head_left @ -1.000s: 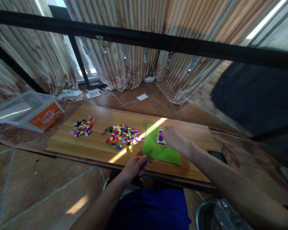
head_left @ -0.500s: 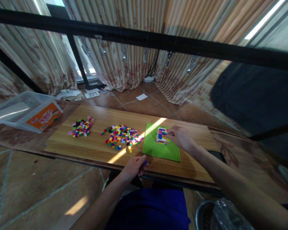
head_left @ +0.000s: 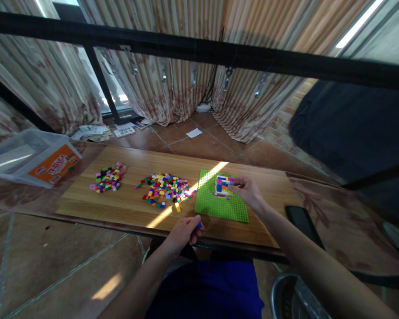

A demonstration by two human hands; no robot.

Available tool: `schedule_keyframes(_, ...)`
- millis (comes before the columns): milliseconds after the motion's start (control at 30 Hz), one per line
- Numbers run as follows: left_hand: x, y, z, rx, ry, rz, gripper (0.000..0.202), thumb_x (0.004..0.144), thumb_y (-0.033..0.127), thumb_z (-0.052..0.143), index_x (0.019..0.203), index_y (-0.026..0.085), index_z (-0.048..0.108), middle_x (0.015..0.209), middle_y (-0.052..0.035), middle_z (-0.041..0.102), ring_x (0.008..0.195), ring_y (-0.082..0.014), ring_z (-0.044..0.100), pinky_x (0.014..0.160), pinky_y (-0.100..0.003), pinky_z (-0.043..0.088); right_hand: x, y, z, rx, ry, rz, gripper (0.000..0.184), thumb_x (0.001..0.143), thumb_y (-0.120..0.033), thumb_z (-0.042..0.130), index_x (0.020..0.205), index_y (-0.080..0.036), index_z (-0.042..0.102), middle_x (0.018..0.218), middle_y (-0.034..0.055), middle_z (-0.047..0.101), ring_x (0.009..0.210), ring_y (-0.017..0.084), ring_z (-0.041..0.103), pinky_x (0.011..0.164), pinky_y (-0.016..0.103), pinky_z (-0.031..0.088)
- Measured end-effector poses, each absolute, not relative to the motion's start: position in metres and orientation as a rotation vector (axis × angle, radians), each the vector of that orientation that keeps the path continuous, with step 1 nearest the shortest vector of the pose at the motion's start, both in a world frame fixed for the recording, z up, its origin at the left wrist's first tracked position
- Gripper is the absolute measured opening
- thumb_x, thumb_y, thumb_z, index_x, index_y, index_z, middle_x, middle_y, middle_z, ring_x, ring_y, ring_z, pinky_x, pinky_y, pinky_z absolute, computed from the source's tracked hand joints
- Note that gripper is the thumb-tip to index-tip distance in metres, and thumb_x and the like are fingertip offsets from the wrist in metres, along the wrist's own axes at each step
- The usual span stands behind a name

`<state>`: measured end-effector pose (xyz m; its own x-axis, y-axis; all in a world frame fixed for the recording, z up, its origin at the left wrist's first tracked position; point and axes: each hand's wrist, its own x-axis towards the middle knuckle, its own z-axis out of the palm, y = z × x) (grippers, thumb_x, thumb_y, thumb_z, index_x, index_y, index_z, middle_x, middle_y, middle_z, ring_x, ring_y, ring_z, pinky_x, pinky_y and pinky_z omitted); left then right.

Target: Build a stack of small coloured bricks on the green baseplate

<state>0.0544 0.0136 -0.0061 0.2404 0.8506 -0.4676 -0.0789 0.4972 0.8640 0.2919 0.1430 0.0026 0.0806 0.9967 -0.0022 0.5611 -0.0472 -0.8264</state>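
I'd keep my right hand (head_left: 252, 194) low and square over the small block of stacked plastic bricks in white, blue and pink (head_left: 221, 188), which sits on the bright green studded plastic baseplate (head_left: 219, 211), a little toward its far edge. My thumb and fingertips are drawn close together at the right side of that stack; at this size I can't tell whether they pinch a loose piece or only touch the stack. To seat a brick well there, I'd line up its edges first, then press straight down, since a sideways push could shear the upper layer.

My left hand (head_left: 182, 231) is curled near the table's front edge, thumb and finger closed on a small blue plastic brick (head_left: 199, 226). It isn't bracing the baseplate, so I'd press gently. The loose heap of multicoloured plastic bricks (head_left: 166, 188) lies to the left, within easy reach.
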Motion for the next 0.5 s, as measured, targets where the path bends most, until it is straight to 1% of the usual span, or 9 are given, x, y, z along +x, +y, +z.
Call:
schedule_keyframes(167, 0.0551, 0.0135, -0.0060, 0.829, 1.158, 0.748, 0.047, 0.084, 0.056, 0.051, 0.072, 0.012, 0.062, 0.057, 0.0012, 0.054, 0.038, -0.0040, 0.041, 0.041, -0.020, 0.024, 0.2880, 0.1479, -0.0021, -1.701, -1.447, 0.856, 0.049, 0.061, -0.048, 0.076, 0.092, -0.010, 0.066, 0.080, 0.0095, 0.071, 0.065, 0.018, 0.066, 0.055, 0.028, 0.050)
schedule_keyframes(300, 0.0554, 0.0131, -0.0051, 0.824, 1.159, 0.750, 0.047, 0.085, 0.056, 0.052, 0.071, 0.012, 0.063, 0.056, 0.0014, 0.054, 0.038, -0.0037, 0.040, 0.040, -0.020, 0.024, 0.2884, 0.1480, -0.0018, -1.714, -1.430, 0.850, 0.051, 0.060, -0.049, 0.077, 0.092, -0.011, 0.065, 0.079, 0.0085, 0.070, 0.063, 0.017, 0.065, 0.052, 0.027, 0.050)
schedule_keyframes(500, 0.0565, 0.0124, -0.0050, 0.806, 1.169, 0.753, 0.047, 0.083, 0.057, 0.054, 0.071, 0.013, 0.063, 0.057, 0.0012, 0.054, 0.039, -0.0043, 0.041, 0.041, -0.020, 0.026, 0.2889, 0.1475, -0.0044, -1.734, -1.505, 0.814, 0.047, 0.064, -0.049, 0.076, 0.091, -0.012, 0.064, 0.076, 0.0076, 0.070, 0.061, 0.016, 0.064, 0.049, 0.025, 0.047)
